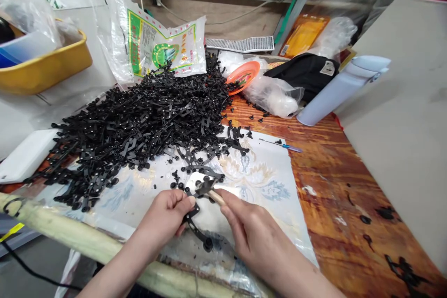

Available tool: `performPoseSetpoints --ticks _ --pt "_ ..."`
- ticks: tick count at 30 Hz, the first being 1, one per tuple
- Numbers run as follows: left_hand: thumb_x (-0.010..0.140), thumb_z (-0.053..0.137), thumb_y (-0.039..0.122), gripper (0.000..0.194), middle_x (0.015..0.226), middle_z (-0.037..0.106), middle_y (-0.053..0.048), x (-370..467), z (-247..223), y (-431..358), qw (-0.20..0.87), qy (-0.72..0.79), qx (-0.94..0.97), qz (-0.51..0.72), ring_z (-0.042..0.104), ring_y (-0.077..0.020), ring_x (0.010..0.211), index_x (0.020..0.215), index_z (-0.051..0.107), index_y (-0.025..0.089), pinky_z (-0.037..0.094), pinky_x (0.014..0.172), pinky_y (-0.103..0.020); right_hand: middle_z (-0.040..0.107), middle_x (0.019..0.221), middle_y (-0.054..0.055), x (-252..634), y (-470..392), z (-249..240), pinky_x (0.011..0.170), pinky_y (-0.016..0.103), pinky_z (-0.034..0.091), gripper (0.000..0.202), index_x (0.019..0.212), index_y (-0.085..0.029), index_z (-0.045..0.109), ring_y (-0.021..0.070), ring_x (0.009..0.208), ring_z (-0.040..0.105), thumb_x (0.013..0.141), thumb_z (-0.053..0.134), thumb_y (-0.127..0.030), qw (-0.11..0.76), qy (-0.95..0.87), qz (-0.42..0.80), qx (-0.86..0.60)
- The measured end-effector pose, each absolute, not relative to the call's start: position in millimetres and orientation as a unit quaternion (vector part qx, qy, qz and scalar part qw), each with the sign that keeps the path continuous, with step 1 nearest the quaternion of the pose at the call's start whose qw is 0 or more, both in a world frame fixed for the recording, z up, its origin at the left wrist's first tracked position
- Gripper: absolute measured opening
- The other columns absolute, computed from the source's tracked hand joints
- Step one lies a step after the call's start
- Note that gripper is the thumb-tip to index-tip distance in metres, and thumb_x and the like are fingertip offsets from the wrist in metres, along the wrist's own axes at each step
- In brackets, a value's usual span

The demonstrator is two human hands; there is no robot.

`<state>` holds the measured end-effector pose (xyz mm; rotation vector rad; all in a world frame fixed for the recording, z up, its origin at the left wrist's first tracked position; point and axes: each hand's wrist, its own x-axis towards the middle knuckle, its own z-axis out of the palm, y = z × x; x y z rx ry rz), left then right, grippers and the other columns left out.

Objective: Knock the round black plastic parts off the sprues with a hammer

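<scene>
At the bench's [335, 205] front edge, near a pale, smooth rail [70, 237], the left hand [169, 216] is pinching 1 curved black linkage [197, 231] between thumb and fingers, above the floral-patterned sheet [261, 186]. The right hand [251, 228] is holding 1 small hammer [206, 188], fingers curled around its pale handle; its dark head is hovering over or touching the linkage's far end, which cannot be told. Farther in, 1 slim screwdriver [289, 147] is lying across the sheet's right edge. A heap of black parts [150, 116], flat, curved and perforated, is covering the bench's far left portion. Toward the bench's right edge, 1 smooth pale-blue cylinder [338, 93] is leaning beside a black cloth item [307, 72]. 1 shallow orange plate [254, 68] is tilting at the heap's right side, carrying black parts. At left, 1 yellow bin [70, 65] is holding a blue container [28, 51] and crumpled clear film [35, 9]. Beyond, 1 printed plastic sack [167, 49] is draping over the heap.
</scene>
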<state>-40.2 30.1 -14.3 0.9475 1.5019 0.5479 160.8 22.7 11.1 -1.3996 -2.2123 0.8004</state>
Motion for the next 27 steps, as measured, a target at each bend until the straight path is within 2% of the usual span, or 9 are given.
performPoseSetpoints --ticks 3,7,9,12,17,20,23,25,27 --pt "0.075 0.054 0.052 0.039 0.035 0.036 0.01 -40.9 -14.6 29.8 0.604 0.652 0.4 0.224 0.024 -0.0061 0.035 0.054 0.04 0.022 0.015 0.039 -0.022 0.072 0.101 0.009 158.9 24.4 12.9 0.078 0.039 0.056 0.037 0.128 -0.024 0.055 0.0245 0.092 0.069 0.095 0.036 -0.023 0.168 -0.795 0.285 -0.508" --pt "0.074 0.054 0.052 0.039 0.035 0.037 0.009 -41.0 -17.0 29.1 0.599 0.648 0.409 0.232 0.026 -0.0068 0.036 0.054 0.04 0.022 0.017 0.04 -0.022 0.068 0.114 0.011 160.9 21.7 18.5 0.08 0.037 0.056 0.04 0.133 -0.023 0.051 0.0231 0.097 0.068 0.096 0.034 -0.025 0.226 -0.796 0.266 -0.494" --pt "0.073 0.054 0.052 0.039 0.034 0.037 0.009 -40.6 -18.1 29.4 0.592 0.652 0.415 0.23 0.026 -0.0069 0.035 0.053 0.039 0.023 0.017 0.04 -0.023 0.07 0.109 0.013 160.7 19.6 14.8 0.078 0.039 0.057 0.041 0.132 -0.018 0.051 0.0249 0.093 0.069 0.096 0.032 -0.025 0.213 -0.796 0.264 -0.502" --pt "0.072 0.053 0.052 0.038 0.033 0.037 0.008 -40.3 -18.5 30.6 0.584 0.656 0.424 0.221 0.026 -0.0071 0.034 0.051 0.039 0.023 0.016 0.04 -0.023 0.071 0.105 0.012 158.6 16.7 7.3 0.076 0.041 0.057 0.04 0.129 -0.021 0.053 0.0252 0.091 0.07 0.096 0.031 -0.025 0.176 -0.799 0.27 -0.508" --pt "0.07 0.056 0.052 0.038 0.033 0.037 0.009 -41.4 -17.9 30.8 0.585 0.655 0.424 0.223 0.026 -0.0069 0.033 0.051 0.04 0.023 0.016 0.039 -0.022 0.07 0.107 0.013 153.8 10.7 3.3 0.076 0.038 0.054 0.04 0.131 -0.02 0.05 0.0245 0.092 0.069 0.096 0.03 -0.025 0.208 -0.785 0.27 -0.516" --pt "0.071 0.057 0.052 0.039 0.033 0.037 0.009 -44.2 -19.5 30.8 0.593 0.642 0.425 0.234 0.025 -0.0066 0.033 0.051 0.04 0.022 0.016 0.039 -0.021 0.07 0.086 0.009 154.1 14.8 5.2 0.068 0.034 0.051 0.035 0.122 -0.02 0.056 0.0223 0.077 0.068 0.096 0.032 -0.027 0.179 -0.767 0.316 -0.529" --pt "0.073 0.056 0.052 0.04 0.034 0.036 0.009 -48.6 -18.1 30.8 0.604 0.618 0.443 0.237 0.024 -0.0066 0.034 0.053 0.04 0.022 0.017 0.039 -0.02 0.06 0.066 0.001 158.9 28.5 11.4 0.061 0.027 0.044 0.032 0.094 -0.021 0.062 0.0152 0.062 0.058 0.097 0.033 -0.034 0.224 -0.72 0.399 -0.522" --pt "0.074 0.056 0.05 0.038 0.037 0.035 0.01 -50.3 -12.1 29.7 0.609 0.594 0.474 0.227 0.027 -0.0071 0.036 0.054 0.04 0.022 0.019 0.039 -0.019 0.054 0.064 -0.002 161.3 38.9 16.2 0.058 0.025 0.04 0.03 0.081 -0.02 0.059 0.0129 0.06 0.051 0.095 0.04 -0.038 0.285 -0.672 0.431 -0.53" --pt "0.075 0.056 0.047 0.035 0.043 0.034 0.01 -49.5 -2.2 27.3 0.616 0.562 0.517 0.193 0.031 -0.0082 0.038 0.055 0.041 0.022 0.023 0.04 -0.02 0.052 0.067 -0.002 160.6 46.5 19.4 0.056 0.024 0.036 0.021 0.082 -0.018 0.06 0.0121 0.061 0.047 0.086 0.053 -0.038 0.315 -0.636 0.451 -0.541"
